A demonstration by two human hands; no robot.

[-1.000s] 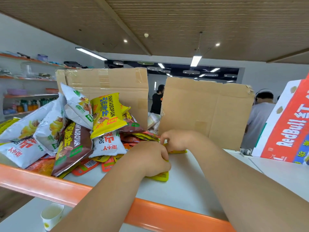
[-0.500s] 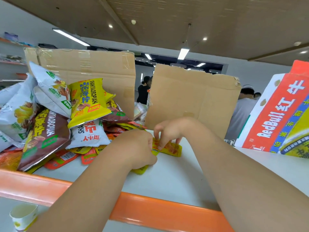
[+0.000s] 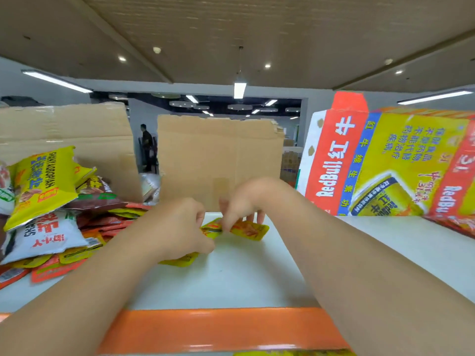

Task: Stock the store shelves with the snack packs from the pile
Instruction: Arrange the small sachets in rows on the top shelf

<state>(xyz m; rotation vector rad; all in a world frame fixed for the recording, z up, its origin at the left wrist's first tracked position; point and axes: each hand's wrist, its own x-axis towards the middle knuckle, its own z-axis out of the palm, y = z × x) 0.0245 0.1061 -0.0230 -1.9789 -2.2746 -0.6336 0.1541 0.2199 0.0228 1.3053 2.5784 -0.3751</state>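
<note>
Both my hands work on the white shelf [image 3: 239, 278] above its orange front rail [image 3: 218, 330]. My left hand [image 3: 180, 227] curls over a small yellow snack pack [image 3: 180, 260] whose corner sticks out beneath it. My right hand [image 3: 244, 201] pinches a second yellow and orange pack [image 3: 253, 231] lying flat on the shelf, fingertips on its near edge. The pile of snack packs [image 3: 51, 214] heaps up at the left: big yellow, white and brown bags over small orange and yellow sachets.
Two brown cardboard panels [image 3: 218, 160] stand at the back of the shelf. A red and yellow RedBull carton [image 3: 385, 165] lies at the right. A person stands far behind, between the panels.
The view has swung right, so the pile sits further left and the RedBull carton fills the right. My right hand has drawn its yellow pack a little to the right, apart from the left hand's pack.
</note>
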